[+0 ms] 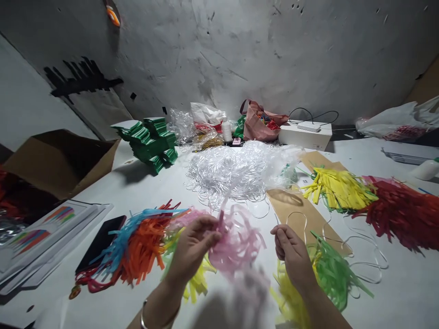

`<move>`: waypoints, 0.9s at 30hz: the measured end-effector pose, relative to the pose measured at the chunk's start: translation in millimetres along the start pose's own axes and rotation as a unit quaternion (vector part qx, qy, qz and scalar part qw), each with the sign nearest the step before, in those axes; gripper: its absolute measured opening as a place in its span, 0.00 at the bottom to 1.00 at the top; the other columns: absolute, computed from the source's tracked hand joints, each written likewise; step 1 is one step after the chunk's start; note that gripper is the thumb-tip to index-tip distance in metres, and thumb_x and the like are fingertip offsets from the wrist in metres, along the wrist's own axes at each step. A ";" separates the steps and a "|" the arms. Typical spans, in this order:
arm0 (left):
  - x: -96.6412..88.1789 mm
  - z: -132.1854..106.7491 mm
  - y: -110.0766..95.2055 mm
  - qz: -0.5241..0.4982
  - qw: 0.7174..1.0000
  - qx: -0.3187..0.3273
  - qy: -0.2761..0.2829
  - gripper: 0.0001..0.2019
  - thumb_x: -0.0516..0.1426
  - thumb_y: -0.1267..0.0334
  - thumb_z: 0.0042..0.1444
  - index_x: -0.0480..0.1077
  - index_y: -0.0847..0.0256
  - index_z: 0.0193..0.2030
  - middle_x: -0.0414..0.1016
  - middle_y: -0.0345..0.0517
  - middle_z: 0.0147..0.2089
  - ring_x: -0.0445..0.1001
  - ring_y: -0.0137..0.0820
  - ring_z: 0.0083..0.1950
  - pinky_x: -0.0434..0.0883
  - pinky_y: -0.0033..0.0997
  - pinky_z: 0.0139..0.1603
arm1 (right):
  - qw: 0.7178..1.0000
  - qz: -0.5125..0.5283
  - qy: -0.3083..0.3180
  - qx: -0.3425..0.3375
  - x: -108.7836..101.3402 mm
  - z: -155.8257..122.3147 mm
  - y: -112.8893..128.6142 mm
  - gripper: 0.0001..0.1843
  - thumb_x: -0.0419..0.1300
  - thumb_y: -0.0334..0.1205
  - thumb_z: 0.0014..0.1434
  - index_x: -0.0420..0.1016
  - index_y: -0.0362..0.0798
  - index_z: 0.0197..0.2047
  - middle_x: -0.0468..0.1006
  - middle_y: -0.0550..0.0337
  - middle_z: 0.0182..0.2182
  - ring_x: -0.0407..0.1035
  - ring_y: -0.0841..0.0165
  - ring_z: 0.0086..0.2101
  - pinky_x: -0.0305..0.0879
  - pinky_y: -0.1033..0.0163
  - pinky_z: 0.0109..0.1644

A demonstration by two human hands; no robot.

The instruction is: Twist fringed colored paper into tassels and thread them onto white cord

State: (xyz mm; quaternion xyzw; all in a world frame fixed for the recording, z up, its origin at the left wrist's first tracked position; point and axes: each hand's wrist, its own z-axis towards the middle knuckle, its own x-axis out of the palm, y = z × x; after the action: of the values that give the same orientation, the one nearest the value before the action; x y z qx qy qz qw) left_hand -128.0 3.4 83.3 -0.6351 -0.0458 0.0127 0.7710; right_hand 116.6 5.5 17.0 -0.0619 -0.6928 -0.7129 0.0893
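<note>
My left hand (pixel 195 246) pinches the top of a pink tissue-paper tassel (pixel 236 249), whose curled strips hang down and blur at the lower end. My right hand (pixel 291 251) is closed, thumb against forefinger, on what looks like a thin white string (pixel 276 219); the grip itself hides most of it. Beneath the right hand lie a yellow tassel (pixel 290 297) and a green tassel (pixel 334 276). Left of the left hand, orange (pixel 144 249) and blue (pixel 125 237) tassels overlap, with another yellow tassel (pixel 197 281) partly behind the wrist.
A tangled heap of white string (pixel 233 169) fills the table's middle. Brown paper (pixel 295 208) lies right of it, near yellow (pixel 339 187) and dark red (pixel 401 212) tassels. Green folded pieces (pixel 147 141), a phone (pixel 99 242) and a cardboard box (pixel 61 160) are at left; a white box (pixel 305 135) stands behind.
</note>
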 end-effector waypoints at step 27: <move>59.0 -46.8 54.9 0.150 0.989 -0.005 -0.001 0.11 0.60 0.57 0.61 0.74 0.56 0.48 0.76 0.51 0.54 0.71 0.42 0.58 0.69 0.38 0.56 | 0.950 -0.280 0.021 -0.136 -17.4 -13.5 50.2 0.11 0.63 0.41 0.61 0.77 0.46 0.29 0.69 0.65 0.20 0.58 0.73 0.22 0.52 0.66 0.27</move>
State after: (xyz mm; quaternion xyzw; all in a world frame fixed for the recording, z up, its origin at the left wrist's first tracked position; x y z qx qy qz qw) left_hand -63.1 -27.2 23.8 -0.6387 0.0495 0.1290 0.7570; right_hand 144.8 -8.4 61.9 0.1378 -0.5764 -0.7982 -0.1082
